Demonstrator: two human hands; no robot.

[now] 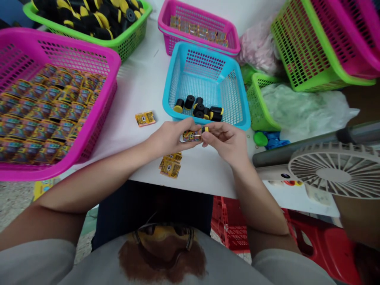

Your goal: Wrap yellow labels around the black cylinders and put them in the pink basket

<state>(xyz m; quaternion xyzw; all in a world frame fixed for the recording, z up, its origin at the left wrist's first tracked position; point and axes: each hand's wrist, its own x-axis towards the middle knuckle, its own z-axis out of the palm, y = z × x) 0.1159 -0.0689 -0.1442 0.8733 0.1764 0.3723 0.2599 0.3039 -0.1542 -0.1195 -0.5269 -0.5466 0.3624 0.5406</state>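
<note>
Our left grip (170, 138) was closed on a printed packet (191, 136), our right grip (228, 143) pinched its end, and slackening risked dropping it onto the bench (208, 174).

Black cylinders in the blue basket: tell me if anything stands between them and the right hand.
Yes: the near rim of the blue basket lies between the right hand and the black cylinders. Nothing visible covers them from above.

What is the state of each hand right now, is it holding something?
Left hand: closed, holding the small printed piece.
Right hand: partly closed at the black-and-yellow end; whether it grips firmly cannot be told.
</note>
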